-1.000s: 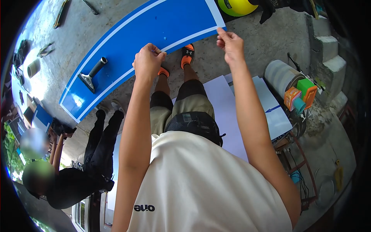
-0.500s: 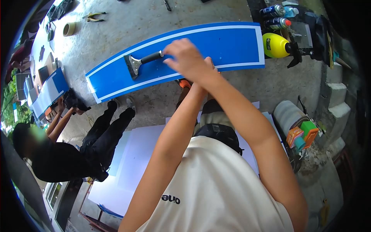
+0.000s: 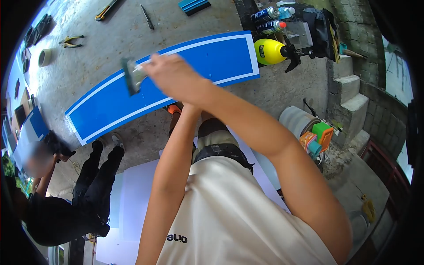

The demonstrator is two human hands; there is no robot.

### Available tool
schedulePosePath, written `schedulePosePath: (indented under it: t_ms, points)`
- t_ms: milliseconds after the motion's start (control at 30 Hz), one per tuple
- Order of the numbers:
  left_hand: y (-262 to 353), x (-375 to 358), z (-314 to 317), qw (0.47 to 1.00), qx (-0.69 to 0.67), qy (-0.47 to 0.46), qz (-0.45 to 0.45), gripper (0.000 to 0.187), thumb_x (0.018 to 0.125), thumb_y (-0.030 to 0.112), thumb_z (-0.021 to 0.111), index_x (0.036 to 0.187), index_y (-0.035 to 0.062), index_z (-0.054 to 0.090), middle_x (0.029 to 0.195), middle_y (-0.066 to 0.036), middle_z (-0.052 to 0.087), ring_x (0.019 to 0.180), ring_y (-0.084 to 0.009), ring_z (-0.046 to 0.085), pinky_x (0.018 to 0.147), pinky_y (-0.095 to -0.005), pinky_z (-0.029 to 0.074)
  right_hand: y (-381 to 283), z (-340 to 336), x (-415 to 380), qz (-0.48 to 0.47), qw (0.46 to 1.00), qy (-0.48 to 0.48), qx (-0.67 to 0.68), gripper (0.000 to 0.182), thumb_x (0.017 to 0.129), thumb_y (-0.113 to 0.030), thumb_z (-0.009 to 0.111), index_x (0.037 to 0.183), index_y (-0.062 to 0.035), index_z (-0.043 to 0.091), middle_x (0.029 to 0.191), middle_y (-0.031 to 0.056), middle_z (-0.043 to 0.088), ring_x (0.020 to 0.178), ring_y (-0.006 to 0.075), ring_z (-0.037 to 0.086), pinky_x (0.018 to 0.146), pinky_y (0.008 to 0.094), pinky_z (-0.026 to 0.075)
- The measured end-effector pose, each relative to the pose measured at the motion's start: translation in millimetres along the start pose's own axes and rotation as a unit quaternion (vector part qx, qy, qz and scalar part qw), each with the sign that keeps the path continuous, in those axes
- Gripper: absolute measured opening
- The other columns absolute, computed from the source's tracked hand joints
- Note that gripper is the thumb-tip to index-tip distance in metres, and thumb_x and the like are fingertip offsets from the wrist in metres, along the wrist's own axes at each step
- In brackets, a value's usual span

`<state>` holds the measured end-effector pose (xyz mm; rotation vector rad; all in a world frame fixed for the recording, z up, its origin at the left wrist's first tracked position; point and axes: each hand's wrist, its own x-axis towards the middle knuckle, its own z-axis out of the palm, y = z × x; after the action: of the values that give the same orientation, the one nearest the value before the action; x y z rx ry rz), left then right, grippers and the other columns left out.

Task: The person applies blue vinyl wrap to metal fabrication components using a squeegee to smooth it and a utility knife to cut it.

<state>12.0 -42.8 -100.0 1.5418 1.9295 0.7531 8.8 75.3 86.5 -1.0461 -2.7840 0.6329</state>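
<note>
My right hand (image 3: 170, 75) is closed around the handle of a scraper (image 3: 131, 77), whose wide dark blade points left. The scraper is blurred and lies over the left half of a long, curved blue panel (image 3: 221, 57) with a white border line. My right forearm crosses over my left wrist. Of my left hand (image 3: 191, 107) only the wrist end shows, at the panel's near edge; its fingers are hidden under the right arm.
The grey table (image 3: 101, 48) bears pliers (image 3: 71, 42), a tape roll (image 3: 44, 58), a cutter (image 3: 106, 11), a thin pen-like tool (image 3: 147, 17) and a blue squeegee (image 3: 194, 6). A yellow spray bottle (image 3: 269, 51) and cans stand right. A person in black (image 3: 57, 216) is at left.
My right hand, open above the panel before, has closed on the scraper's handle. The scraper is turned and raised or tilted. The whole view has shifted, with the panel now further left.
</note>
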Motion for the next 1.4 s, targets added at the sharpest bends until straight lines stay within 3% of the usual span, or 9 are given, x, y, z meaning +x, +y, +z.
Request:
schedulePosePath:
  t_ms: [33,67,133,267,533,733,900,1200,1400]
  points:
    - [29,3,-15,0.992,-0.006,0.126,0.013,0.022,0.088,0.031,0.075,0.098,0.0124,0.071,0.091,-0.01,0.076,0.088,-0.0364,0.073,0.089,-0.0573,0.044,26,-18,-26,0.034,0.998,0.05,-0.012,0.033,0.093,-0.01,0.063,0.124,-0.0016,0.067,0.104,0.0158,0.069,0.097,0.0302,0.071,0.081,0.0416,0.056]
    - [67,30,-59,0.951,0.171,-0.22,-0.139,0.022,0.086,0.029,0.078,0.099,0.0123,0.071,0.09,-0.01,0.076,0.089,-0.0353,0.073,0.088,-0.0583,0.043,50,-44,-57,0.06,0.996,0.056,-0.016,0.043,0.09,-0.005,0.065,0.133,-0.0032,0.064,0.103,0.0143,0.069,0.096,0.0285,0.07,0.081,0.0423,0.055]
    - [75,36,-65,0.941,0.159,-0.25,-0.167,0.021,0.084,0.026,0.08,0.098,0.0119,0.071,0.09,-0.01,0.076,0.089,-0.0343,0.074,0.088,-0.0553,0.043,83,-86,-116,0.159,0.986,-0.012,-0.042,0.053,0.085,-0.002,0.067,0.138,-0.0076,0.062,0.104,0.0121,0.069,0.103,0.0301,0.067,0.09,0.0442,0.051]
    - [69,34,-63,0.949,0.137,-0.232,-0.165,0.018,0.08,0.025,0.08,0.09,0.0127,0.07,0.089,-0.011,0.076,0.091,-0.0359,0.072,0.086,-0.0522,0.044,109,-67,-201,0.158,0.97,-0.148,-0.11,0.051,0.086,-0.006,0.067,0.138,-0.0091,0.063,0.107,0.0102,0.069,0.104,0.0287,0.066,0.089,0.0434,0.049]
    - [66,36,-61,0.94,0.156,-0.243,-0.183,0.019,0.081,0.024,0.081,0.092,0.0135,0.07,0.088,-0.009,0.076,0.088,-0.0335,0.073,0.086,-0.0514,0.043,82,-22,-188,0.106,0.977,-0.155,-0.105,0.051,0.092,-0.007,0.059,0.142,-0.0138,0.063,0.102,0.0116,0.068,0.101,0.0292,0.064,0.09,0.0426,0.046]
    - [70,36,-62,0.941,0.158,-0.23,-0.192,0.023,0.079,0.027,0.085,0.089,0.0124,0.071,0.087,-0.009,0.077,0.092,-0.0328,0.073,0.084,-0.0501,0.045,147,-59,-237,0.219,0.94,-0.226,-0.134,0.051,0.096,-0.003,0.052,0.144,-0.0179,0.061,0.108,0.0181,0.065,0.107,0.0362,0.064,0.1,0.0511,0.044]
    - [67,33,-59,0.944,0.169,-0.218,-0.178,0.021,0.079,0.027,0.082,0.091,0.0143,0.072,0.089,-0.009,0.077,0.093,-0.034,0.072,0.086,-0.0514,0.046,217,-102,-291,0.304,0.88,-0.308,-0.194,0.047,0.096,-0.008,0.057,0.142,-0.0174,0.061,0.109,0.0182,0.069,0.103,0.0365,0.068,0.091,0.0529,0.049]
    - [61,30,-50,0.953,0.164,-0.194,-0.168,0.019,0.076,0.025,0.083,0.088,0.0154,0.072,0.086,-0.009,0.076,0.087,-0.0339,0.073,0.086,-0.0525,0.044,158,-18,-172,0.169,0.98,0.081,0.062,0.045,0.087,-0.012,0.074,0.132,-0.0106,0.066,0.101,0.0135,0.065,0.098,0.0346,0.062,0.086,0.0461,0.048]
    - [68,30,-53,0.952,0.179,-0.191,-0.162,0.019,0.077,0.023,0.081,0.089,0.0131,0.072,0.084,-0.009,0.076,0.086,-0.0338,0.073,0.084,-0.0515,0.042,169,33,-124,0.208,0.963,0.128,0.116,0.042,0.086,-0.012,0.078,0.127,-0.0068,0.07,0.107,0.0145,0.065,0.101,0.0361,0.058,0.092,0.0454,0.047]
